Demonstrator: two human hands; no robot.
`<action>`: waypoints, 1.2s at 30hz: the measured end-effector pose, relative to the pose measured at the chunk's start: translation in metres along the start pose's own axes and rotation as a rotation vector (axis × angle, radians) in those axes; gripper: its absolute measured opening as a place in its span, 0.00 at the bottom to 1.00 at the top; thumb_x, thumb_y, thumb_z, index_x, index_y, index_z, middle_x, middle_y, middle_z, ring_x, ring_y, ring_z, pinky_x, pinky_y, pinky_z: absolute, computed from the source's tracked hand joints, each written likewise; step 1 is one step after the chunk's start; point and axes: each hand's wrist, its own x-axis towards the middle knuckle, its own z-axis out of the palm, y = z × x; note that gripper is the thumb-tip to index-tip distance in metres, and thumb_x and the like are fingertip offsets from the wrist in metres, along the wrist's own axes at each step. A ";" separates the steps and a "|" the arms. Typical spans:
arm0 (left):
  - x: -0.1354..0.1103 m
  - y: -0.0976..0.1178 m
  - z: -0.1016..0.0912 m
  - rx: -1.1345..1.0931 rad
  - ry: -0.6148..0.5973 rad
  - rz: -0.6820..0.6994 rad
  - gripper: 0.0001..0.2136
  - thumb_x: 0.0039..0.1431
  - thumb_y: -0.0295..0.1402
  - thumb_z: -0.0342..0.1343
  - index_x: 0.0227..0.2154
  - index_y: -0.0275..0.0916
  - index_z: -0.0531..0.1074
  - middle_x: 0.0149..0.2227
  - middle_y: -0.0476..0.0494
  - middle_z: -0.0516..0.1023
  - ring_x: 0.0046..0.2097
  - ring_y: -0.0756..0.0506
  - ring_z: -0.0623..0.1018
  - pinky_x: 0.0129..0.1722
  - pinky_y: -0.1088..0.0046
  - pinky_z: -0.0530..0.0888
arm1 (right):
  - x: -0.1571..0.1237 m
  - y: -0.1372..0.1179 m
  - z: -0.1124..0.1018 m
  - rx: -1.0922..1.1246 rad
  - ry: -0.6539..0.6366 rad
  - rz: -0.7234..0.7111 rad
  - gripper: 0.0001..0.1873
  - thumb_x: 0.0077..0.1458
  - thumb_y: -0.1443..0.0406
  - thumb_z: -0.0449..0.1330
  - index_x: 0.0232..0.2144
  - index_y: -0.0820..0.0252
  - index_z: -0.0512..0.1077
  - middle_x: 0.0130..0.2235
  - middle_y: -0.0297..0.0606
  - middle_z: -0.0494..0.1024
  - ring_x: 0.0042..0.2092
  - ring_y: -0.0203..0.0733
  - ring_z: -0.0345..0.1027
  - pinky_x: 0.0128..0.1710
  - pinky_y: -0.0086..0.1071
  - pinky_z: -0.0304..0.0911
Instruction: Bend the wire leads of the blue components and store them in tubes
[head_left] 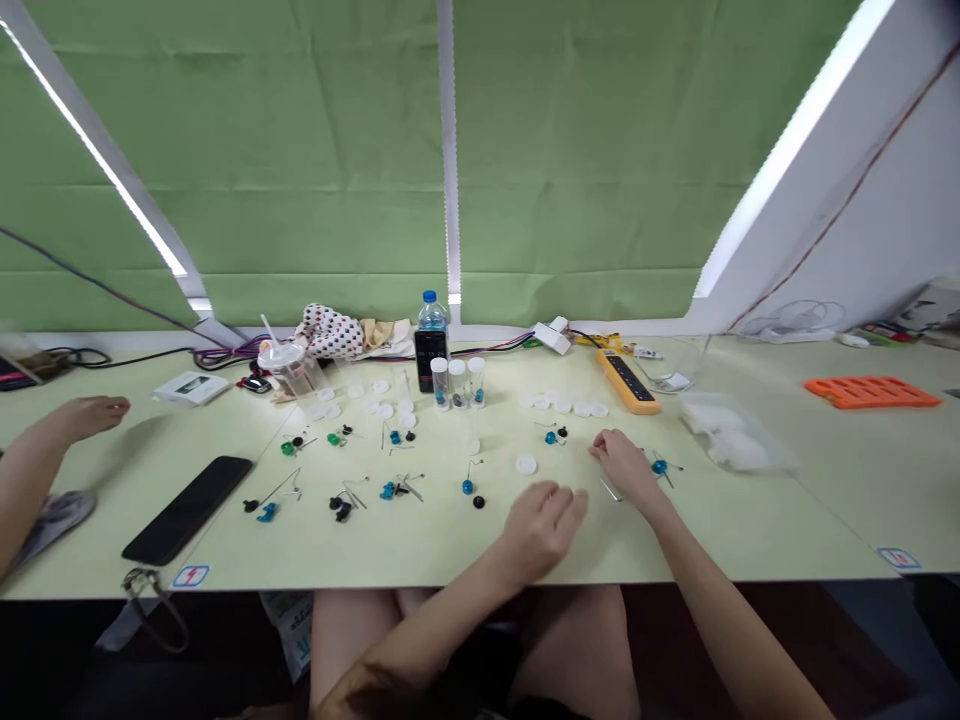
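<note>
My left hand (pixel 544 525) rests on the pale green table (pixel 450 545) near its front edge, fingers curled loosely inward; what they hold, if anything, is hidden. My right hand (pixel 624 465) lies flat-ish further right, fingers bent down onto the table beside thin metal leads (pixel 611 490). A white cap (pixel 526 464) lies just left of it. A blue component (pixel 660 466) sits right of that hand. Three clear vials (pixel 457 383) stand upright behind, with small blue, black and green components (pixel 341 505) scattered to the left.
A black phone (pixel 189 508) lies at the front left. A water bottle (pixel 433 312), a lidded cup (pixel 285 362), an orange meter (pixel 627 380), an orange tray (pixel 870 391) and plastic bags (pixel 731 432) stand behind. Another person's hand (pixel 86 415) reaches in from the left.
</note>
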 end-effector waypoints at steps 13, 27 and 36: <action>-0.071 -0.050 -0.073 0.024 0.251 -0.724 0.11 0.59 0.25 0.46 0.42 0.41 0.70 0.42 0.42 0.73 0.45 0.44 0.71 0.46 0.63 0.69 | -0.028 -0.044 -0.013 0.469 0.006 0.072 0.10 0.52 0.58 0.53 0.29 0.58 0.69 0.25 0.35 0.73 0.27 0.39 0.66 0.29 0.33 0.60; -0.066 -0.067 -0.053 -0.174 0.052 -0.882 0.09 0.49 0.22 0.52 0.31 0.41 0.71 0.36 0.44 0.75 0.41 0.42 0.71 0.41 0.64 0.67 | -0.084 -0.123 0.025 1.008 -0.497 0.077 0.15 0.47 0.54 0.61 0.29 0.60 0.74 0.24 0.34 0.73 0.26 0.37 0.66 0.29 0.32 0.63; -0.067 -0.059 -0.071 -0.412 0.197 -0.947 0.11 0.57 0.30 0.48 0.42 0.42 0.71 0.36 0.46 0.77 0.37 0.46 0.75 0.39 0.70 0.68 | -0.089 -0.145 0.007 1.096 -0.372 0.035 0.13 0.51 0.55 0.59 0.28 0.58 0.71 0.27 0.36 0.74 0.28 0.37 0.66 0.29 0.32 0.63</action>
